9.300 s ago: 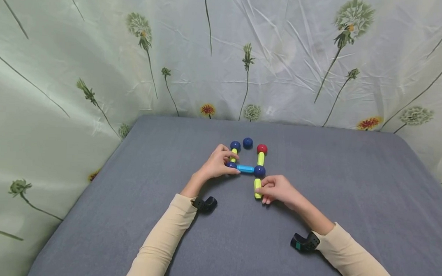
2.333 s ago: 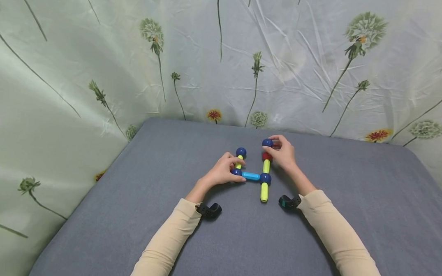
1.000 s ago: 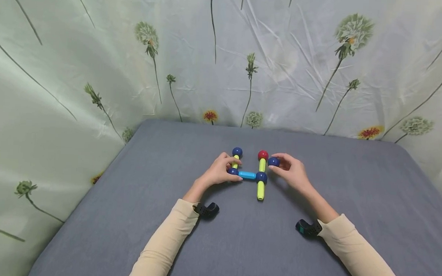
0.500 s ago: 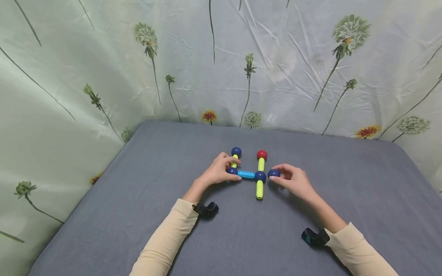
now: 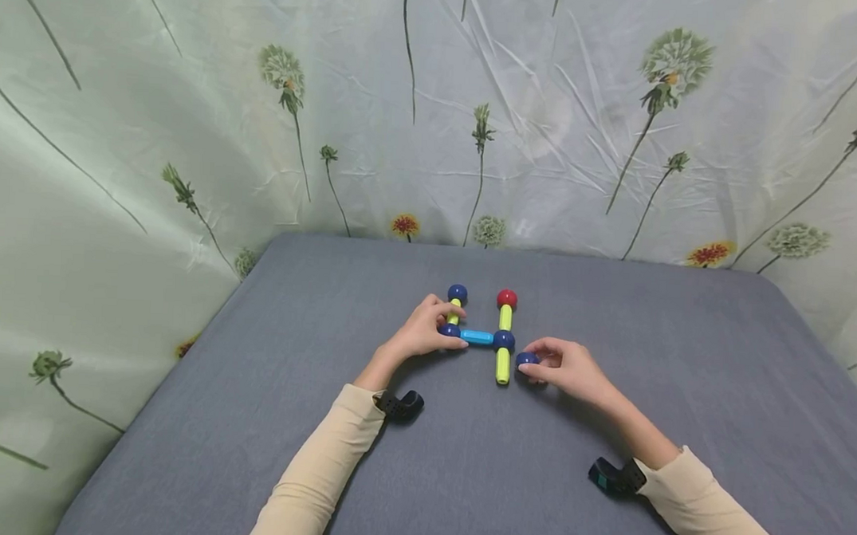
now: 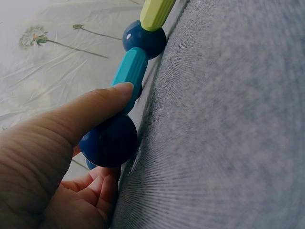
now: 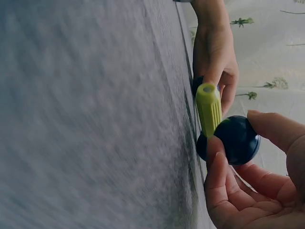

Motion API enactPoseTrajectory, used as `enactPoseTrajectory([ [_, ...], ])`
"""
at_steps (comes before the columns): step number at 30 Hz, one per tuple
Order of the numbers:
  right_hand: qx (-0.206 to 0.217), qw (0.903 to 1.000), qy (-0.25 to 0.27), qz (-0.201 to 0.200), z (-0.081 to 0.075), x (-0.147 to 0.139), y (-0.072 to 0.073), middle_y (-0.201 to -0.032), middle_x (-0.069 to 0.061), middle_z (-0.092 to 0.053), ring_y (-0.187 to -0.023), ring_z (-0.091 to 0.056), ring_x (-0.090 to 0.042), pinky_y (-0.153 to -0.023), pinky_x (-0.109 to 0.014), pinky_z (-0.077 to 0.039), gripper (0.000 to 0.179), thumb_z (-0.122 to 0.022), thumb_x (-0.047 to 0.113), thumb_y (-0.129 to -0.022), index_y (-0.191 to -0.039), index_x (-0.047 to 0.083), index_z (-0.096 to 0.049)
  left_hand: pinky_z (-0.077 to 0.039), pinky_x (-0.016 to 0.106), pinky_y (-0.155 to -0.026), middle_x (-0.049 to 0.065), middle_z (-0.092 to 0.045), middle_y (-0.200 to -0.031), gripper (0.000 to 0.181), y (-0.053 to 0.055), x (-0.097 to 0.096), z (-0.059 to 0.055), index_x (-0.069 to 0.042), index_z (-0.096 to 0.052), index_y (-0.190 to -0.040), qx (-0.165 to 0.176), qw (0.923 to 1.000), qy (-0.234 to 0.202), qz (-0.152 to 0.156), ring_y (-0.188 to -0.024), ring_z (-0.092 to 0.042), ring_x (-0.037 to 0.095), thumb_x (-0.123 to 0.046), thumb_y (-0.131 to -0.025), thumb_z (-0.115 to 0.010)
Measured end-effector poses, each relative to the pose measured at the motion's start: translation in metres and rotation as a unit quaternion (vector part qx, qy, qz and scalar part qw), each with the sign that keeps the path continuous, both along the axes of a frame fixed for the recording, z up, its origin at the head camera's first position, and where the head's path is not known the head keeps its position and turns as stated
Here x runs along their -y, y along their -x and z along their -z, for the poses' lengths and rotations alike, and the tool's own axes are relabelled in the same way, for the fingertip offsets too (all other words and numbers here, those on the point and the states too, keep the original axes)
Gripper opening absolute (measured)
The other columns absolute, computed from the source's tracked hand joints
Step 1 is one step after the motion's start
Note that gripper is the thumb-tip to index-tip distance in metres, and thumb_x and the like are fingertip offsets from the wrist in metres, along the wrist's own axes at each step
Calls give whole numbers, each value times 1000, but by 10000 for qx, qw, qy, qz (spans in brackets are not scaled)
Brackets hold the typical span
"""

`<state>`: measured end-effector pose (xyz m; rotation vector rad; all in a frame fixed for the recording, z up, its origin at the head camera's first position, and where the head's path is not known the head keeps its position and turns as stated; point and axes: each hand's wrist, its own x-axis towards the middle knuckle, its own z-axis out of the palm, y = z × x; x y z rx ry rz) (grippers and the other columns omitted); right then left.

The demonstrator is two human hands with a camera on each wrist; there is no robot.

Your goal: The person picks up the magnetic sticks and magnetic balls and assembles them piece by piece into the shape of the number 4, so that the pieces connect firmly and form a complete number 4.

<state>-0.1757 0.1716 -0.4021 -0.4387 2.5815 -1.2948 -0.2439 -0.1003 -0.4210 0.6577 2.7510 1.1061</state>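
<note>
A flat frame of toy building sticks and balls lies on the grey surface. Its light blue stick (image 5: pixel 477 337) joins a dark blue ball (image 6: pixel 110 140) on the left to another dark blue ball (image 5: pixel 503 340) on the right. From the right ball, a yellow-green stick (image 5: pixel 505 318) runs back to a red ball (image 5: pixel 507 299), and a second yellow-green stick (image 5: pixel 502 366) points forward, its end bare. My left hand (image 5: pixel 423 328) grips the frame's left corner, thumb against the light blue stick. Just right of the forward stick, my right hand (image 5: pixel 569 371) pinches a loose dark blue ball (image 7: pixel 238 140).
Behind my left fingers, another yellow-green stick (image 5: pixel 455 307) leads to a dark blue ball (image 5: pixel 458 293) at the back left. A floral curtain (image 5: pixel 364 97) hangs beyond the far edge of the padded grey surface (image 5: pixel 371 265). Black bands (image 5: pixel 402 408) circle both wrists.
The front yellow-green stick, earlier apart in my right hand, now joins the right ball. My right hand took the loose blue ball from the back and brought it forward. My left hand keeps its grip.
</note>
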Motion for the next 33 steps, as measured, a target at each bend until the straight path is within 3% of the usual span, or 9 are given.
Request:
enactPoseTrajectory([
  [6,201,9985,309,-410,1,1,-8,-82,-11,-67,-67,-63,-9,-56,-23,-47,33,-70,21,-83,-103,-3,-59,-35,25,-70,9,-44,-96,46,0,0,-1,-14,-64,-115,41,9999,-53,-79,-84,-43,19,-28,-73,-79],
  [14,448,9959,275,-732,2,9,-18,-78,-10,-67,-63,-62,-7,-56,-23,-49,31,-71,21,-83,-97,-3,-58,-36,25,-70,9,-43,-96,46,1,0,-2,-14,-64,-115,41,10000,-47,-73,-84,-43,19,-28,-73,-79],
  [24,610,9958,441,-514,2,26,-24,-75,-7,-60,-60,-60,-9,-54,-25,-51,40,-75,20,-79,-97,-3,-48,-36,25,-71,8,-43,-97,46,2,0,-2,-16,-64,-115,75,9998,19,-167,-86,-44,19,-29,-73,-79],
  [33,504,9977,282,-346,3,33,-23,-68,-5,-61,-58,-59,-12,-51,-24,-48,36,-75,20,-79,-90,-1,-48,-36,25,-70,8,-43,-96,46,0,-1,-1,-15,-64,-114,90,9999,19,-143,-85,-43,19,-29,-73,-79],
])
